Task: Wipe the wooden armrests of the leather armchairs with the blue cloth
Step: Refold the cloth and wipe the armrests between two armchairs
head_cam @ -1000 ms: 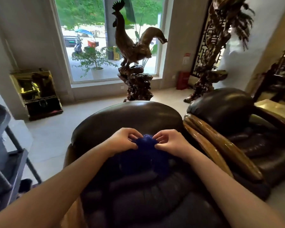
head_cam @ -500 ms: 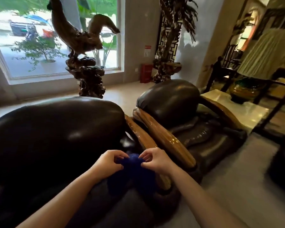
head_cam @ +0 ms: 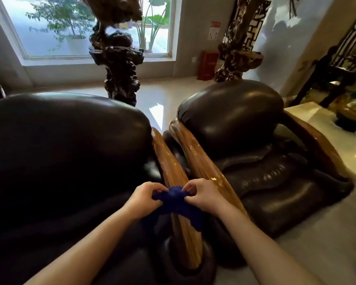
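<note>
Two dark leather armchairs stand side by side: the near armchair (head_cam: 66, 145) on the left and the second armchair (head_cam: 245, 128) on the right. Glossy wooden armrests run between them, the near chair's right armrest (head_cam: 169, 167) and the second chair's left armrest (head_cam: 199, 161). A bunched blue cloth (head_cam: 179, 204) hangs over the near chair's right armrest. My left hand (head_cam: 146, 196) and my right hand (head_cam: 203, 196) both pinch the cloth's top edge. The second chair's far armrest (head_cam: 317, 145) shows at the right.
A dark carved root stand (head_cam: 119, 64) rises behind the chairs before a large window (head_cam: 86, 27). Another carved sculpture (head_cam: 238, 56) and a red box (head_cam: 208, 64) stand at the back wall. A pale stone side table (head_cam: 337, 140) sits at the right, dark wooden furniture beyond.
The view has swung right from the near chair's seat to the gap between the chairs. Both hands carried the cloth rightward onto the near chair's right armrest.
</note>
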The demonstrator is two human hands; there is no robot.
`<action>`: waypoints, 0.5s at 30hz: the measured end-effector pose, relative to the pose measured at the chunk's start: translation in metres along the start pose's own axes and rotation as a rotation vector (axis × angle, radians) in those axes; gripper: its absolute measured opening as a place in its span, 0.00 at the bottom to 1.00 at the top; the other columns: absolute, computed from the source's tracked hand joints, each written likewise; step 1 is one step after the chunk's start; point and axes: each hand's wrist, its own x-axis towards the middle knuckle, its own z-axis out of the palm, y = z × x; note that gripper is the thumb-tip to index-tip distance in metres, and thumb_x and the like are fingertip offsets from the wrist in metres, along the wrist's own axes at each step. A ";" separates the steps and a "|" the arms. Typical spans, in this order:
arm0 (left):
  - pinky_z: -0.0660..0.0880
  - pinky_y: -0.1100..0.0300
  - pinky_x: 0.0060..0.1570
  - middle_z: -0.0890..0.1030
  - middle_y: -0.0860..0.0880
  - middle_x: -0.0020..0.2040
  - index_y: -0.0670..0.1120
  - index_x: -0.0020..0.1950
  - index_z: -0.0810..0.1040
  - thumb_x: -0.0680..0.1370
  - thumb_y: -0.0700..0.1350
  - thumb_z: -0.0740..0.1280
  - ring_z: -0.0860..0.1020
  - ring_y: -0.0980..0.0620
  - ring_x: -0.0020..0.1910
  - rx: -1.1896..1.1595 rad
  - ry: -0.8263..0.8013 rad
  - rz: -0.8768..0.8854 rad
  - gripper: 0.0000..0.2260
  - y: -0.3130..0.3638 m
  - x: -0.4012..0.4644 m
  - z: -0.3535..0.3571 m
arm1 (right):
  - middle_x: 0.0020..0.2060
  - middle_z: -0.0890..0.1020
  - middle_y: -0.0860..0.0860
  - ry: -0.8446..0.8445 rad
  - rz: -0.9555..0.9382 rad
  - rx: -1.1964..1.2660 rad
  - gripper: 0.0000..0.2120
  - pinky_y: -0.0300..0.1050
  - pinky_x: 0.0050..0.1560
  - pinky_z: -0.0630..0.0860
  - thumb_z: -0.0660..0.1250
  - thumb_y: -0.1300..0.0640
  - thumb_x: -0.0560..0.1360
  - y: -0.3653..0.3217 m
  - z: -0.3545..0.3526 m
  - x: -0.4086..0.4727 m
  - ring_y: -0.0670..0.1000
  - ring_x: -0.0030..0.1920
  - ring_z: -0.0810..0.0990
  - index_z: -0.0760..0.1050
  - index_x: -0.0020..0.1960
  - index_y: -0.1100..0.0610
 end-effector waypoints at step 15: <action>0.72 0.68 0.37 0.76 0.54 0.47 0.51 0.54 0.78 0.71 0.35 0.67 0.76 0.57 0.45 -0.021 0.109 -0.266 0.15 0.042 0.131 0.043 | 0.39 0.77 0.40 -0.175 -0.200 -0.009 0.09 0.31 0.35 0.71 0.70 0.59 0.71 0.095 -0.060 0.144 0.40 0.41 0.77 0.77 0.49 0.49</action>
